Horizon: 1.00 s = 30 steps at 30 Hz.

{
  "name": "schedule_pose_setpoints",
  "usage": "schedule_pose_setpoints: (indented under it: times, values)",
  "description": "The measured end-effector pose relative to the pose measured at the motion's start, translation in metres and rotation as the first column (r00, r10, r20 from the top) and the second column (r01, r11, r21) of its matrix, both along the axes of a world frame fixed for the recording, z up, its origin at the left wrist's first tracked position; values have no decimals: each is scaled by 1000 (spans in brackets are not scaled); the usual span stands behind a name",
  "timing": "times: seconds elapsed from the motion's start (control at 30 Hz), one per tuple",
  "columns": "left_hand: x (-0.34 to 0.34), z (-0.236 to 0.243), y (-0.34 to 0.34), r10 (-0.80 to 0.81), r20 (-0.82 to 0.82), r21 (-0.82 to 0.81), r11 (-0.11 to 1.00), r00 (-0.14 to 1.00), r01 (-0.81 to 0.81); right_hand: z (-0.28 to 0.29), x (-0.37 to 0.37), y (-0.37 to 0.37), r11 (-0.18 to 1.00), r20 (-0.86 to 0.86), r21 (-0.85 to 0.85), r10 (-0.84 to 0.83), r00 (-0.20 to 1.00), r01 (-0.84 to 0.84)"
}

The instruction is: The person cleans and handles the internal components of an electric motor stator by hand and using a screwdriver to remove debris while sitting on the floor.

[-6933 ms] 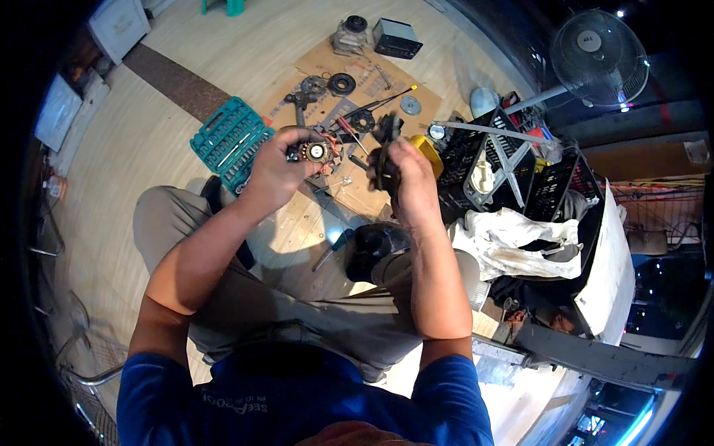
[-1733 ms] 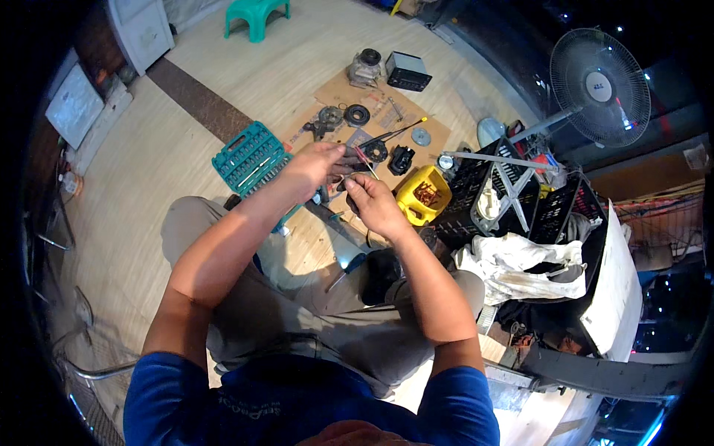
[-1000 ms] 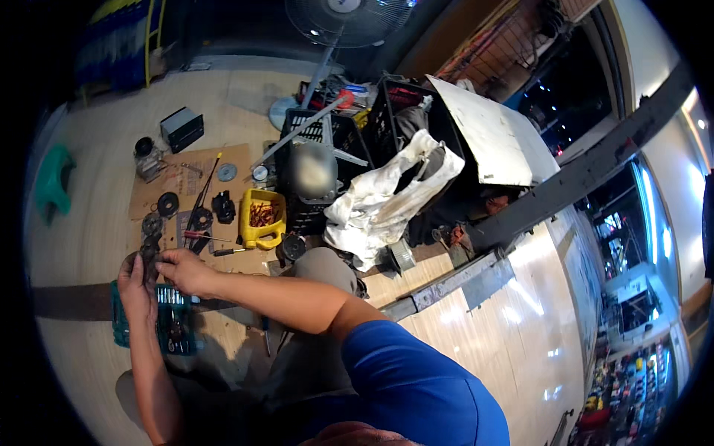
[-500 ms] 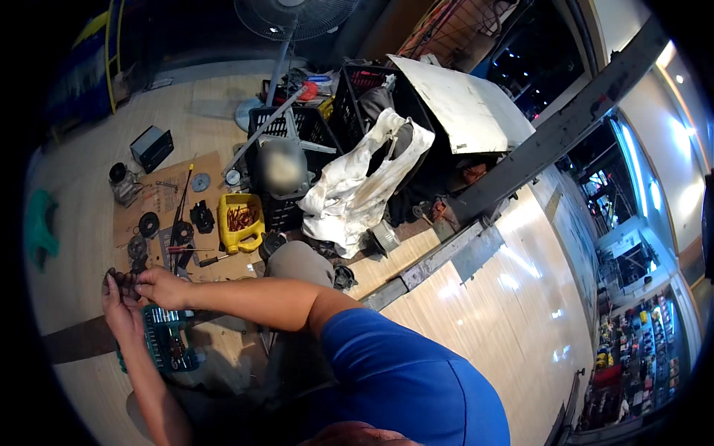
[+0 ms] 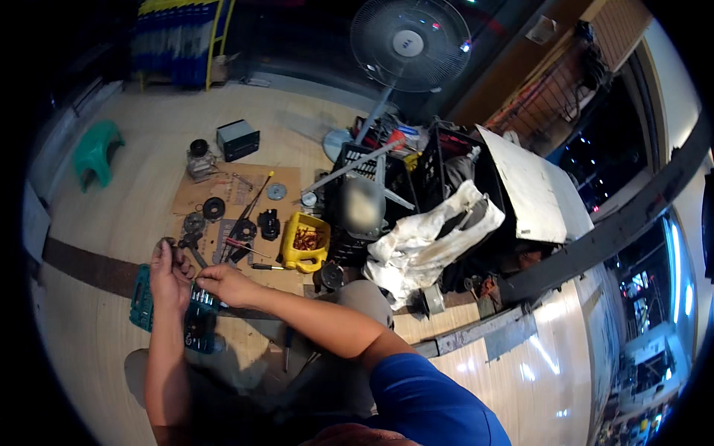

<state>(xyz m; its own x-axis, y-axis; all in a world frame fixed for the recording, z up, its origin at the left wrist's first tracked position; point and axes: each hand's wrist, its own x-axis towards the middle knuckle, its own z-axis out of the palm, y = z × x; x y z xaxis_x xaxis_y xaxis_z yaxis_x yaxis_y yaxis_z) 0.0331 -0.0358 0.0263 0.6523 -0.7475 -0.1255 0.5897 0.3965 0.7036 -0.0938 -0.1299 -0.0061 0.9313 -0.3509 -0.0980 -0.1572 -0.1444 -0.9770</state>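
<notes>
My left hand (image 5: 171, 276) is raised palm up above a green socket-set case (image 5: 140, 299), its fingers curled. Anything in those fingers is too small to make out. Close beside it, my right hand (image 5: 227, 285) has thumb and forefinger pinched together; what they grip is too small to name. Sockets and bits sit in the case, partly covered by my hands and left forearm. Just beyond the hands, a hammer-like tool (image 5: 198, 254) lies at the near edge of a cardboard sheet (image 5: 290, 178). Dark round parts (image 5: 213, 209) and a red-handled screwdriver (image 5: 238, 244) rest on the cardboard.
Right of the cardboard stands a cut-open yellow jug (image 5: 303, 260) holding reddish screws. Black crates (image 5: 399, 182), a white cloth (image 5: 439, 234) and a standing fan (image 5: 407, 44) are beyond. A green stool (image 5: 97, 152) is at far left; a metal box (image 5: 239, 141) sits behind the cardboard.
The view has swung, so the whole scene sits further right and lower. My hands, close together before, are now slightly apart, and the left palm shows more.
</notes>
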Motion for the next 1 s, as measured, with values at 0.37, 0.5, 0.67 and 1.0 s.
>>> schedule_pose_setpoints:
  times: [0.37, 0.5, 0.67, 1.0]
  values:
    - [10, 7, 14, -134, 95, 187, 976, 986, 115, 13, -9, -12, 999, -88, -29, 38, 995, -41]
    - [6, 6, 15, -177, 25, 200, 965, 984, 168, 14, -10, -16, 998, -93, -32, 55, 994, -58]
    - [1, 4, 14, -151, 39, 179, 973, 988, 142, 4, -8, -14, 1000, -125, 1, 15, 992, -15]
    - [10, 15, 22, -1, 67, 86, 996, 998, -5, 24, -9, -12, 976, 4, -215, 27, 1000, -25]
